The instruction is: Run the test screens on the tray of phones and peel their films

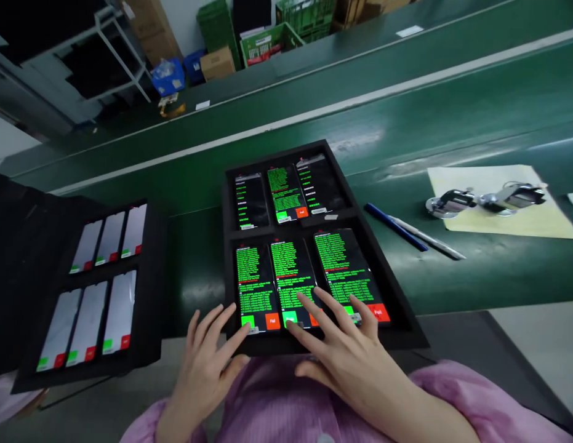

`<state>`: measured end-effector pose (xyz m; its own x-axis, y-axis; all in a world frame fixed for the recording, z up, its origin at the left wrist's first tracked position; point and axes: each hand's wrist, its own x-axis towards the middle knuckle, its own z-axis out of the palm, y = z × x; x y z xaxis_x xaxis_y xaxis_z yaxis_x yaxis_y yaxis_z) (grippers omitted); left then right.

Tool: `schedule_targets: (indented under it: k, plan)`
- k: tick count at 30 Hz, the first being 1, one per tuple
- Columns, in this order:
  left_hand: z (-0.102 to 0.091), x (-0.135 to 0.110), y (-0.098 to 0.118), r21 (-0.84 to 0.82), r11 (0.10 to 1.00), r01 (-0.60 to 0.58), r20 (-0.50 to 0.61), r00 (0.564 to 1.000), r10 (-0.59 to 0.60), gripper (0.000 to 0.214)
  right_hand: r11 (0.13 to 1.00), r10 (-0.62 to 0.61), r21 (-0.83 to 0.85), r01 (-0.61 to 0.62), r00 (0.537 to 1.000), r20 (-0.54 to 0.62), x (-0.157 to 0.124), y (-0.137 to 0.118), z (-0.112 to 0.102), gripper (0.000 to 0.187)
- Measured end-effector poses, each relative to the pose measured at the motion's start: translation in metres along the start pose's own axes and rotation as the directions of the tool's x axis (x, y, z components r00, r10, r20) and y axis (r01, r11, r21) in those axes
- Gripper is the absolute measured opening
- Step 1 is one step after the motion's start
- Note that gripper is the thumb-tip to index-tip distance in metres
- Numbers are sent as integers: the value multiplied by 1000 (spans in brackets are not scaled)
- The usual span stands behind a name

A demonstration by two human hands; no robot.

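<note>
A black tray [286,344] in front of me holds several phones in two rows, their lit screens filled with green text and green and red buttons. My left hand [207,360] is open, its index fingertip at the green button of the near-left phone [253,286]. My right hand [346,344] is open too, fingers spread over the near-middle phone [293,271] and the near-right phone [346,271]. One right fingertip is at the middle phone's green button. Part of the middle phone's red button is hidden behind the right fingers.
At left, another black tray [150,295] holds several phones with pale screens. To the right lie a blue pen [394,226], a silver pen [429,239] and yellow paper [521,223] bearing metal parts [452,202]. A green conveyor belt [406,123] runs behind, with crates [272,43] beyond it.
</note>
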<state>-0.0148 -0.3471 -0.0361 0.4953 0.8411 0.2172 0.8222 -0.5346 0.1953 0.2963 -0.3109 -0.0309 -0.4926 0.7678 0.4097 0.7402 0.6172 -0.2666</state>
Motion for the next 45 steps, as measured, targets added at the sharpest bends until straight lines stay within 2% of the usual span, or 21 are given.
schedule_targets:
  k: [3, 6, 9, 11, 14, 19, 23, 26, 29, 33, 35, 38, 42, 45]
  plan:
    - [4, -8, 5, -13, 999, 44, -66, 997, -45, 49, 992, 114, 67, -108, 990, -87, -14, 4, -11, 43]
    - [7, -10, 6, -116, 990, 82, -149, 984, -99, 51, 960, 280, 33, -279, 948, -148, -30, 18, -25, 43]
    - [8, -8, 5, -153, 986, 72, -170, 981, -98, 51, 961, 256, -73, -266, 958, -130, -46, 31, -38, 42]
    - [8, -6, 3, -162, 985, 59, -182, 979, -89, 52, 969, 209, -95, -228, 962, -173, -55, 37, -48, 40]
    - [7, -4, 1, -170, 984, 51, -203, 975, -86, 55, 965, 224, -81, -250, 944, -243, -62, 43, -60, 51]
    - [4, -3, -1, -159, 984, 77, -179, 978, -106, 59, 946, 311, -47, -320, 939, -147, -60, 43, -58, 52]
    - [2, -4, 0, -110, 987, 115, -86, 988, -125, 61, 873, 449, -199, -445, 893, -27, -52, 16, -43, 48]
    - [2, 3, 1, -63, 992, 111, 29, 994, -109, 57, 879, 431, -274, -391, 897, 101, -45, -10, -28, 63]
    - [4, 27, 0, -26, 988, 150, 104, 984, -146, 46, 899, 379, -303, -318, 910, 170, -30, -19, -13, 64]
    - [9, 75, -11, -30, 964, 263, 67, 963, -261, 43, 882, 420, -291, -371, 898, 130, 5, -2, 1, 57]
    - [7, 88, -19, -63, 960, 273, 14, 962, -273, 43, 880, 433, -265, -395, 896, 100, 19, 6, 0, 55]
    - [-6, 78, -25, -87, 968, 234, -16, 972, -236, 39, 899, 404, -218, -381, 912, 72, 17, 8, -10, 57]
    - [-18, 44, -20, -53, 994, 98, 84, 992, -93, 39, 949, 239, -237, -206, 964, 118, -6, 4, -19, 55]
    - [-11, 46, -18, 31, 990, 136, 85, 987, -138, 37, 948, 212, -265, -175, 970, 118, -3, 8, -11, 52]
